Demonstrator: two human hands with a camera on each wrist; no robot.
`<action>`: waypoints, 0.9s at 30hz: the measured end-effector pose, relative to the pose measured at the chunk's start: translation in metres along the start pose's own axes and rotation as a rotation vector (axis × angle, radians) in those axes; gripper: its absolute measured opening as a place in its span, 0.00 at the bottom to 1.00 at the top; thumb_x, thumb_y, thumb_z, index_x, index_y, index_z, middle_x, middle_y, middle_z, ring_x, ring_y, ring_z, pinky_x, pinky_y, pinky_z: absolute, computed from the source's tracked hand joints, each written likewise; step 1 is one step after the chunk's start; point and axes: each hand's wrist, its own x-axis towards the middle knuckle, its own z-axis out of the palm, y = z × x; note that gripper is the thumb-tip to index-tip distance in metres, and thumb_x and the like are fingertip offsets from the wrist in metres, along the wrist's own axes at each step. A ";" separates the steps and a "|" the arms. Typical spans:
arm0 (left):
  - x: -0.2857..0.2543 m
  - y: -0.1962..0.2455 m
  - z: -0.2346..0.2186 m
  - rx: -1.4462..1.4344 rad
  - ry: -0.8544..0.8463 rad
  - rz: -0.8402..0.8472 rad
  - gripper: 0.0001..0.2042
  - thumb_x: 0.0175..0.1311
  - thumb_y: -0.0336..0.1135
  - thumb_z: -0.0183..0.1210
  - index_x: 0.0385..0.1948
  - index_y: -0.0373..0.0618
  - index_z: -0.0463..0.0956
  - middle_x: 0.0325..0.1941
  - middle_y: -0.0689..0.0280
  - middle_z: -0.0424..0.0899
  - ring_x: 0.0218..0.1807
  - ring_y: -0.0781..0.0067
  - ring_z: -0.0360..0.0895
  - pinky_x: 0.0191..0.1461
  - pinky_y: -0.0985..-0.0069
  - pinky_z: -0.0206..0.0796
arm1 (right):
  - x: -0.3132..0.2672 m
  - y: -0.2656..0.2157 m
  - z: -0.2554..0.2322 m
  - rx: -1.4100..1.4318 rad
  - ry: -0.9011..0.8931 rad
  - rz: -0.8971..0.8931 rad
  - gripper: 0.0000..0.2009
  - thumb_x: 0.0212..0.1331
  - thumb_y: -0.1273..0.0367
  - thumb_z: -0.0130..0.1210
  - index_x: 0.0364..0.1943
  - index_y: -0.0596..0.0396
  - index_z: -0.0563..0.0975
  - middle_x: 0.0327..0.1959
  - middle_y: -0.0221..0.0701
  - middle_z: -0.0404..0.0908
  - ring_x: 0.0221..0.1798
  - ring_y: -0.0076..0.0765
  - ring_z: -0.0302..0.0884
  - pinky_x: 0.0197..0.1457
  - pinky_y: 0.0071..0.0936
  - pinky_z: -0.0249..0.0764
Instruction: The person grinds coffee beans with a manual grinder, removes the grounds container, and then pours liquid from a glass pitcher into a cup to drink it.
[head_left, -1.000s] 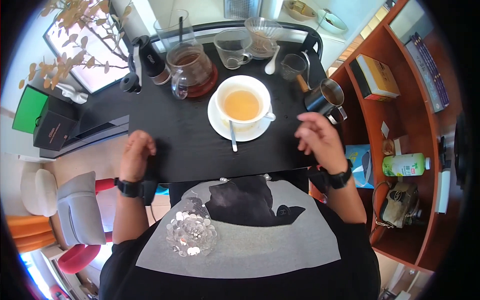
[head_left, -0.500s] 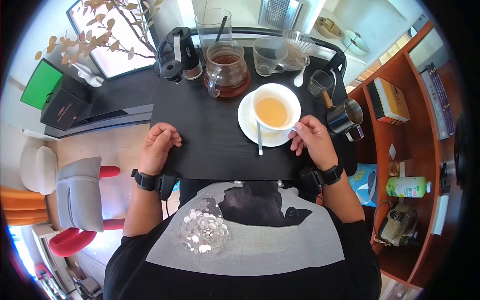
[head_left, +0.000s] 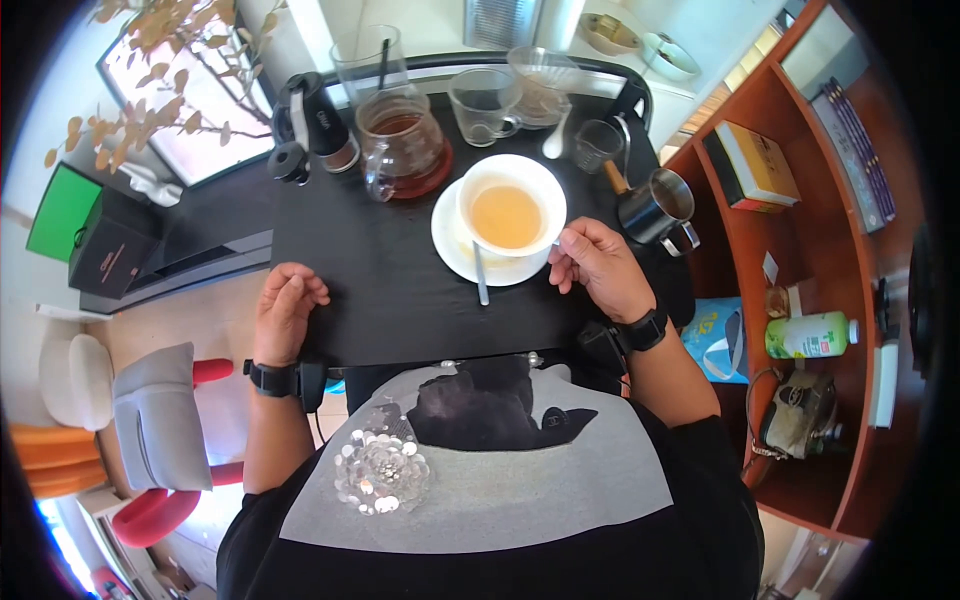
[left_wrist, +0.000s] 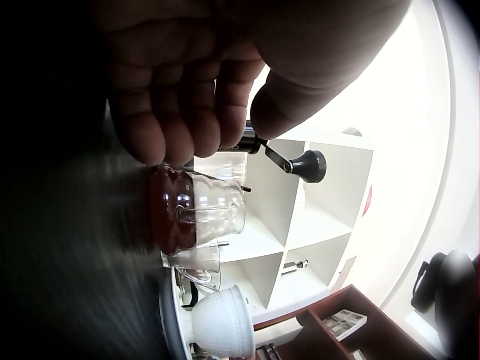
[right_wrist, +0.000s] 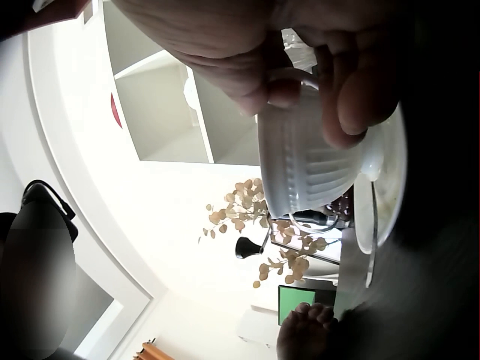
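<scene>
My right hand (head_left: 604,269) pinches the handle of a white ribbed teacup (right_wrist: 304,161) between thumb and fingers. Inside the cup is an amber drink (head_left: 506,217). A white saucer (head_left: 449,251) lies directly beneath it, with a metal spoon (head_left: 482,279) leaning out over its near rim. At the left part of the table's front edge rests my left hand (head_left: 289,303), its fingers loosely bent around nothing. The left wrist view has that hand's fingertips (left_wrist: 174,139) overlapping a glass pot of red-brown tea (left_wrist: 175,214).
Along the back of the black table (head_left: 340,290) stand a black hand grinder (head_left: 325,130), the tea pot, a glass cup (head_left: 484,105) and a glass dripper (head_left: 543,85). A white spoon (head_left: 555,138), small glass jug (head_left: 597,145) and steel pitcher (head_left: 655,207) are at right, near a wooden shelf (head_left: 735,235).
My right hand has moved from open above the table's right side to the cup's handle and now grips it. The left hand stays at the table edge; the head view has shifted.
</scene>
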 end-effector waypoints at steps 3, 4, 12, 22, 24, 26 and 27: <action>0.000 0.000 0.000 0.004 -0.004 0.001 0.06 0.63 0.33 0.48 0.36 0.42 0.71 0.31 0.65 0.76 0.34 0.74 0.73 0.41 0.76 0.66 | -0.009 -0.013 -0.004 0.017 -0.002 -0.025 0.09 0.62 0.64 0.45 0.32 0.55 0.71 0.27 0.30 0.76 0.24 0.24 0.74 0.24 0.18 0.70; 0.001 0.001 0.001 0.010 -0.006 0.009 0.06 0.63 0.33 0.48 0.36 0.42 0.71 0.31 0.64 0.76 0.34 0.74 0.73 0.41 0.76 0.66 | -0.012 -0.016 -0.006 0.022 0.014 -0.032 0.09 0.62 0.63 0.46 0.32 0.54 0.71 0.27 0.30 0.76 0.24 0.25 0.74 0.23 0.18 0.70; 0.001 0.001 0.000 0.027 -0.029 0.033 0.07 0.63 0.34 0.48 0.36 0.41 0.70 0.31 0.63 0.75 0.33 0.74 0.73 0.41 0.77 0.66 | -0.056 -0.066 -0.044 -0.057 0.307 -0.274 0.09 0.61 0.64 0.46 0.30 0.54 0.72 0.25 0.29 0.75 0.22 0.24 0.72 0.22 0.18 0.68; 0.000 0.002 0.001 0.031 -0.023 0.024 0.07 0.64 0.34 0.47 0.36 0.41 0.70 0.31 0.63 0.74 0.34 0.74 0.71 0.41 0.78 0.65 | -0.077 -0.088 -0.105 -0.409 0.727 -0.394 0.10 0.62 0.62 0.47 0.32 0.54 0.73 0.23 0.26 0.74 0.22 0.20 0.70 0.22 0.15 0.64; 0.001 0.002 0.000 0.039 -0.026 0.029 0.07 0.64 0.34 0.47 0.36 0.41 0.70 0.31 0.63 0.74 0.34 0.74 0.71 0.41 0.78 0.65 | -0.075 -0.085 -0.111 -0.475 0.781 -0.401 0.10 0.61 0.62 0.48 0.31 0.54 0.73 0.23 0.25 0.73 0.21 0.19 0.69 0.22 0.14 0.64; 0.001 0.001 -0.001 0.040 -0.026 0.029 0.07 0.64 0.34 0.47 0.36 0.41 0.70 0.31 0.64 0.74 0.34 0.74 0.71 0.41 0.78 0.65 | -0.073 -0.082 -0.114 -0.482 0.841 -0.416 0.10 0.59 0.63 0.51 0.30 0.56 0.74 0.22 0.24 0.72 0.22 0.16 0.69 0.22 0.13 0.64; 0.001 0.001 -0.001 0.042 -0.027 0.029 0.07 0.64 0.34 0.46 0.36 0.41 0.70 0.31 0.64 0.74 0.34 0.74 0.71 0.41 0.78 0.65 | -0.072 -0.081 -0.115 -0.482 0.841 -0.415 0.10 0.59 0.63 0.51 0.30 0.56 0.74 0.22 0.24 0.72 0.22 0.16 0.69 0.22 0.13 0.64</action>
